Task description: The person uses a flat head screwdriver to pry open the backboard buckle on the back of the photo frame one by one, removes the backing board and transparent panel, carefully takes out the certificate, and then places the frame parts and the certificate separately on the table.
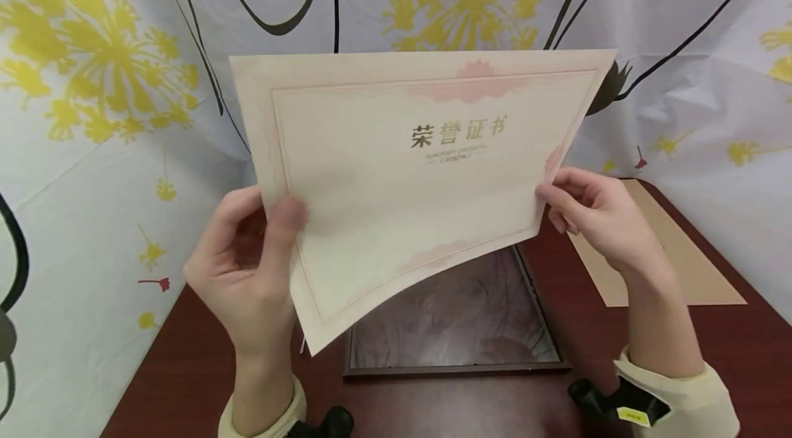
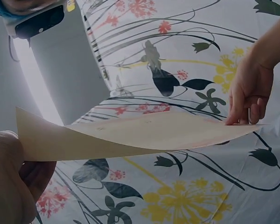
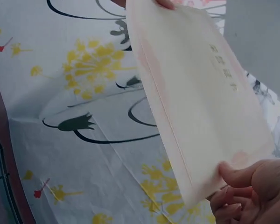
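A cream certificate sheet (image 1: 383, 183) with a pink border and gold Chinese lettering is held up in the air, its lower edge bowed. The left hand (image 1: 254, 259) pinches its left edge, thumb on the printed face. At the opposite edge, the right hand (image 1: 600, 218) pinches it near the lower right corner. Seen from the left wrist, the sheet (image 2: 130, 135) curves between both hands. The right wrist view shows the right thumb on the printed side of the sheet (image 3: 200, 107). Below it lies a dark picture frame (image 1: 454, 373), partly hidden by the paper.
A tan backing board (image 1: 674, 252) lies on the right of the dark red-brown table (image 1: 179, 369). Behind stands a white curtain (image 1: 204, 5) with yellow flowers and dark stems. Dark wrist devices (image 1: 637, 403) sit at both cuffs.
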`<action>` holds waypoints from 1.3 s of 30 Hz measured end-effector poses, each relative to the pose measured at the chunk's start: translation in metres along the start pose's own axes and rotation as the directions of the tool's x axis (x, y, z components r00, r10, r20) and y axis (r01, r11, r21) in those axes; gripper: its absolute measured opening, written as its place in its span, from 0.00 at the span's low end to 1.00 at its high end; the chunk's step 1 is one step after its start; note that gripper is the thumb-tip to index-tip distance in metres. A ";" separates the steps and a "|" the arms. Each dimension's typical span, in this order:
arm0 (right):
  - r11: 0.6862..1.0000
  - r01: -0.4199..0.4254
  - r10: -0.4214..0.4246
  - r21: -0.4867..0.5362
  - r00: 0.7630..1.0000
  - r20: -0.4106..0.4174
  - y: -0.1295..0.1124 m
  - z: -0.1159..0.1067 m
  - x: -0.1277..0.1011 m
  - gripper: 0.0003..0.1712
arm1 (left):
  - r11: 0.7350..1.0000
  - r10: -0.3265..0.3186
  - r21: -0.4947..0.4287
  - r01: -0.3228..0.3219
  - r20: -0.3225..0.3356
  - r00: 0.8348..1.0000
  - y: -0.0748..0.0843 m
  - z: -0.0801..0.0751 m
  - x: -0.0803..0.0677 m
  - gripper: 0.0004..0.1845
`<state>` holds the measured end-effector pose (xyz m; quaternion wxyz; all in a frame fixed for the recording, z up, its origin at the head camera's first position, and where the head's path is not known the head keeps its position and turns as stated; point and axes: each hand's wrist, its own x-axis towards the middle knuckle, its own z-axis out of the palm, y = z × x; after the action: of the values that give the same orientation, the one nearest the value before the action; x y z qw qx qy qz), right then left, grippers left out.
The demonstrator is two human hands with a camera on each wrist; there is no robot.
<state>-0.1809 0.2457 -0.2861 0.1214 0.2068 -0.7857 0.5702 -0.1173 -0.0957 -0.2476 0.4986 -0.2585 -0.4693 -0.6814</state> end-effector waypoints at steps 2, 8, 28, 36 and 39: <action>1.000 0.007 -0.006 -0.027 1.000 0.011 0.002 -0.004 -0.001 0.06 | 0.999 -0.034 -0.007 0.034 0.005 0.999 -0.004 -0.003 0.001 0.12; 0.999 0.016 -0.010 0.048 0.993 -0.119 0.005 -0.009 0.000 0.07 | 0.984 -0.177 0.060 0.170 0.153 0.972 -0.018 -0.015 0.007 0.12; 0.986 -0.139 0.124 -0.093 0.980 -0.154 0.032 -0.021 0.012 0.06 | 0.667 -0.645 0.682 0.300 0.328 0.690 -0.088 -0.044 0.002 0.12; 0.935 -0.188 0.182 -0.300 0.982 -0.049 0.058 -0.024 0.017 0.13 | 0.634 -0.703 0.696 0.336 0.339 0.625 -0.133 -0.058 -0.016 0.11; 0.934 -0.183 0.196 -0.306 0.980 0.013 0.076 -0.023 0.021 0.12 | 0.616 -0.742 0.701 0.360 0.362 0.564 -0.146 -0.064 -0.022 0.10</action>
<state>-0.2357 0.2839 -0.3343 0.0790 0.1212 -0.8827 0.4471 -0.2363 -0.1346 -0.3490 0.1118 -0.1426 -0.8391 -0.5130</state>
